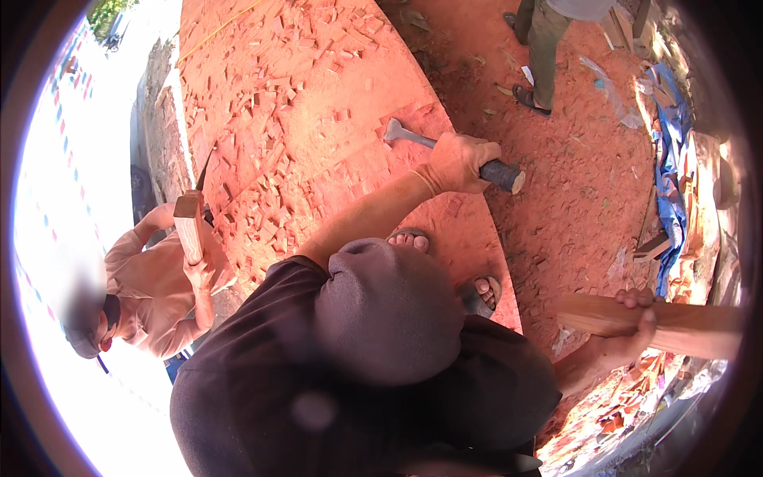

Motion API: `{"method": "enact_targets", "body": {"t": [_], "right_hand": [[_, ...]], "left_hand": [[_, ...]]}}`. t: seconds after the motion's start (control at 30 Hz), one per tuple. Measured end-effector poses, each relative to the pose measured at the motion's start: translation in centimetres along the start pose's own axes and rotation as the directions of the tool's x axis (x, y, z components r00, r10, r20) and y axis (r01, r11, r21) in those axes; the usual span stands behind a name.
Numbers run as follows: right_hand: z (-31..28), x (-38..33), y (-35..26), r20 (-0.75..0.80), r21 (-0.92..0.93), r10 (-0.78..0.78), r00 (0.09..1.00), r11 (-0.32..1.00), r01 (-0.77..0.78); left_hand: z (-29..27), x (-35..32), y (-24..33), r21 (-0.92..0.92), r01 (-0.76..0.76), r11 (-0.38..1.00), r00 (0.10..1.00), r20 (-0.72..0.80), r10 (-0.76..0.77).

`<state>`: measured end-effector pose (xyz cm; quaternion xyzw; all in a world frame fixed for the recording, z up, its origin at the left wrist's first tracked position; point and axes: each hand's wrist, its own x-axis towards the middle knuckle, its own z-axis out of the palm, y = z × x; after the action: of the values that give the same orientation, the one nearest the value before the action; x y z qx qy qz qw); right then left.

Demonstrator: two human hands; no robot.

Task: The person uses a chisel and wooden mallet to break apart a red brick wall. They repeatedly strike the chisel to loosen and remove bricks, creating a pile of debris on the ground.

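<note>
My left hand [465, 162] is wrapped round the dark, wrapped handle of a chisel [413, 138]. Its metal blade lies against the reddish wooden surface [358, 151], with the pale handle end sticking out to the right. Out at the right, raised to the side, my right hand [628, 338] grips a thick, squared wooden mallet [691, 327]. The mallet is well apart from the chisel, and its far end runs toward the dark rim. My knee, in dark cloth, covers part of the surface below my left forearm.
Many wood chips [262, 151] litter the wooden surface. At the left, a co-worker [155, 286] holds a wooden block [189, 226] close to a dark blade. Another person [544, 56] stands at the top right on red ground. A blue tarp [671, 159] lies along the right.
</note>
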<state>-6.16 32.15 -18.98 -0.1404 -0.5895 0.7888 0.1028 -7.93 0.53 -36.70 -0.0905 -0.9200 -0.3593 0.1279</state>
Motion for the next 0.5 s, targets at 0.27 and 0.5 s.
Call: {"method": "enact_targets", "body": {"t": [0.27, 0.5], "right_hand": [[-0.9, -6.0, 14.5, 0.304, -0.775, 0.336, 0.892, 0.631, 0.026], [0.7, -0.8, 0.2, -0.01, -0.052, 0.017, 1.0, 0.998, -0.018]], "left_hand": [[0.5, -1.7, 0.6, 0.0, -0.046, 0.999, 0.991, 0.122, 0.046], [0.6, -1.1, -0.2, 0.004, -0.016, 1.0, 0.998, 0.065, 0.016]]}}
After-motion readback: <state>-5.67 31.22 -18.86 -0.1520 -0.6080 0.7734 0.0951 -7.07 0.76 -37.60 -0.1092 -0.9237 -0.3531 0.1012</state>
